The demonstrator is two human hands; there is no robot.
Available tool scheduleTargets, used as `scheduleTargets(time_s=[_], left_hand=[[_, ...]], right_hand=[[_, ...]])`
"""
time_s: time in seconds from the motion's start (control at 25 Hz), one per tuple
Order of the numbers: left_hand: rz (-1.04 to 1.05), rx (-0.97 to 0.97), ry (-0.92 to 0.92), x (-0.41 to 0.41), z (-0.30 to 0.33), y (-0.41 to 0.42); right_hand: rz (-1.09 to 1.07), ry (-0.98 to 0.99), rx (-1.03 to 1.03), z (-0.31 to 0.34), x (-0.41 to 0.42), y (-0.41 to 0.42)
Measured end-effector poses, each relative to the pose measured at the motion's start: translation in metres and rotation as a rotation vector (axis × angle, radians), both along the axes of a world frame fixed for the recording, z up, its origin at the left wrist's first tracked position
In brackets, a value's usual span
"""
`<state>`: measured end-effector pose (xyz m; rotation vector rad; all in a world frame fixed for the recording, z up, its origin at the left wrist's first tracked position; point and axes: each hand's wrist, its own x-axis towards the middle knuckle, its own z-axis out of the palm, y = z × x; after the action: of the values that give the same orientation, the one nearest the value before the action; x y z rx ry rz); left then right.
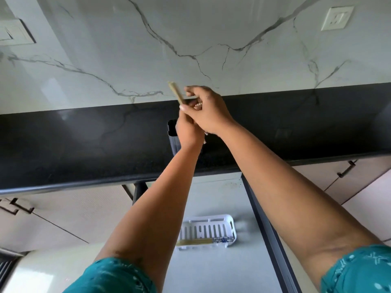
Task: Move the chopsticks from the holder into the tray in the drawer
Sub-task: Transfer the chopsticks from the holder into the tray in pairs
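head view: both arms reach forward over the black countertop, and the two hands meet just above its back edge, in front of the white marble wall. the left hand is closed around a pale wooden chopstick, whose upper end sticks up and to the left out of the fist, tilted and somewhat blurred. the right hand sits touching the left one from the right, its fingers curled in toward the same stick; whether it actually grips the stick or another piece cannot be told, since the fingers hide the contact. a small patterned tip shows between the two hands.

directly behind and below the left hand stands the dark holder on the counter, mostly hidden by the wrist; only its left side and ribbed lower part show.

below the counter edge, between the two forearms, the drawer is pulled open, with a pale floor and a dark rail along its right side. near its front lies the white slotted tray, and along the tray's near edge lie chopsticks already placed, pale with blue-patterned ends to the right. the left forearm crosses just beside the tray's left corner.

a wall socket sits upper right, a switch plate upper left, and teal patterned sleeves cover both upper arms.
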<state>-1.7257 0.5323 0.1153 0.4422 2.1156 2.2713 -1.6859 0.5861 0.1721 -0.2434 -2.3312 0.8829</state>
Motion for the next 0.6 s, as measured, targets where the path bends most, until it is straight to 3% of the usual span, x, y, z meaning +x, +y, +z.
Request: scheduleTargets(time_s=[0.08, 0.2, 0.28, 0.4, 0.6], left_hand=[[0.032, 0.201, -0.193, 0.012, -0.012, -0.020], [-0.121, 0.519, -0.627, 0.037, -0.068, -0.051], [-0.197, 0.503, -0.873, 0.066, -0.119, -0.066], [-0.070, 0.321, -1.093, 0.088, -0.181, -0.081], [0.229, 0.272, -1.091, 0.039, -0.219, -0.138]], right_hand=[[0.030, -0.073, 0.008, -0.033, 0.031, -0.004], [-0.036, -0.493, 0.365, -0.117, 0.075, -0.020], [-0.006, -0.674, 0.426, -0.174, 0.100, -0.037], [0.086, -0.789, 0.412, -0.234, 0.128, -0.048], [0.062, -0.960, 0.494, -0.290, 0.145, -0.042]])
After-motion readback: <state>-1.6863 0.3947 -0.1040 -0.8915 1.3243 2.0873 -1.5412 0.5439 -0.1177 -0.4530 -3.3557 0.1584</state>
